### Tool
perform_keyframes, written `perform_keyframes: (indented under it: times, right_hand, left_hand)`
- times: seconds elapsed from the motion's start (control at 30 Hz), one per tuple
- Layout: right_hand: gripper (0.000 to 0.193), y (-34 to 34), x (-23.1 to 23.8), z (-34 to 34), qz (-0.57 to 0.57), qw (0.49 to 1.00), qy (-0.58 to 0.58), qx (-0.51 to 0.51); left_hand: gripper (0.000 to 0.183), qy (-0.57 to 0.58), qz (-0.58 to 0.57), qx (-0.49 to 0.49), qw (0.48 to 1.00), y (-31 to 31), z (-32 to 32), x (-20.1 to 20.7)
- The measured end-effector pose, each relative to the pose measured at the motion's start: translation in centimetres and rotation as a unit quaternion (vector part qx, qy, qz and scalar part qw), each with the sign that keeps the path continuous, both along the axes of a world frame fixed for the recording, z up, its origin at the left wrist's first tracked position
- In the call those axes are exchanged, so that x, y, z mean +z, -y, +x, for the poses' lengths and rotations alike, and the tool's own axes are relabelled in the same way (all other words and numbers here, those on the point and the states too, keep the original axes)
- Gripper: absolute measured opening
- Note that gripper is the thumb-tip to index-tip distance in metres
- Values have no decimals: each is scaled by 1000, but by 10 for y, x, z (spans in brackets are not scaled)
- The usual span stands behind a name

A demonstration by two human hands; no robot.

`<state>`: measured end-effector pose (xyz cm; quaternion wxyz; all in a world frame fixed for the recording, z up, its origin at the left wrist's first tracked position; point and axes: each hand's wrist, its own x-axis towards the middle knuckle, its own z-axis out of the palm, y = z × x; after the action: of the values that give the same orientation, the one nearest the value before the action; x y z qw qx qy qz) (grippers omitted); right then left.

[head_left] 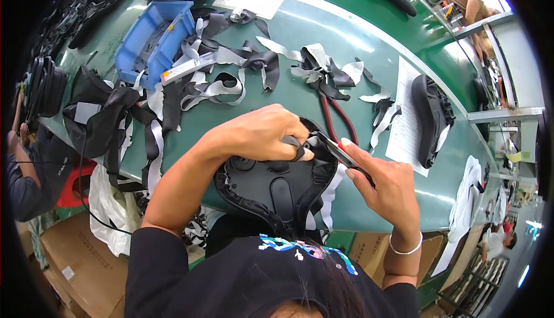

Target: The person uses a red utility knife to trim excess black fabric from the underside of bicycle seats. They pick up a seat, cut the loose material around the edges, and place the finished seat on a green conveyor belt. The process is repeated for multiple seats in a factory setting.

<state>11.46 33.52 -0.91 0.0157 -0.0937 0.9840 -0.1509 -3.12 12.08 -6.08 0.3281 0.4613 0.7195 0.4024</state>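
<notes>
A black bicycle saddle [259,182] lies with its underside up at the near edge of the green table, its cover gathered around the rim. My left hand [268,133] is over the saddle's far part, fingers closed on a strip of black cover material [296,148]. In my right hand [384,188] is a slim utility knife [349,159], its front end against the saddle's right edge near my left fingertips. The blade's exact contact is too small to make out. Just beyond lie red-handled pliers [340,116], touched by neither hand.
Black and white offcuts [231,84] are strewn over the table, around a blue bin [151,44]. Another saddle [430,122] rests on a paper sheet [402,124] at right. White strips [464,197] hang over the right edge. A co-worker's arm [26,165] shows at far left.
</notes>
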Motion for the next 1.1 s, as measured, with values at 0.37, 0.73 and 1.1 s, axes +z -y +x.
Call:
perform_keyframes:
  times: [0.37, 0.73, 1.1]
  right_hand:
    - [54, 24, 17, 17, 176, 983, 55, 23]
    - [52, 63, -28, 118, -323, 888, 193, -265]
    - [57, 38, -69, 41, -480, 843, -76, -231]
  left_hand:
    - [33, 410, 365, 348, 760, 22, -27, -2]
    - [26, 414, 747, 76, 515, 51, -25, 69]
    - [36, 14, -96, 197, 976, 33, -13, -23]
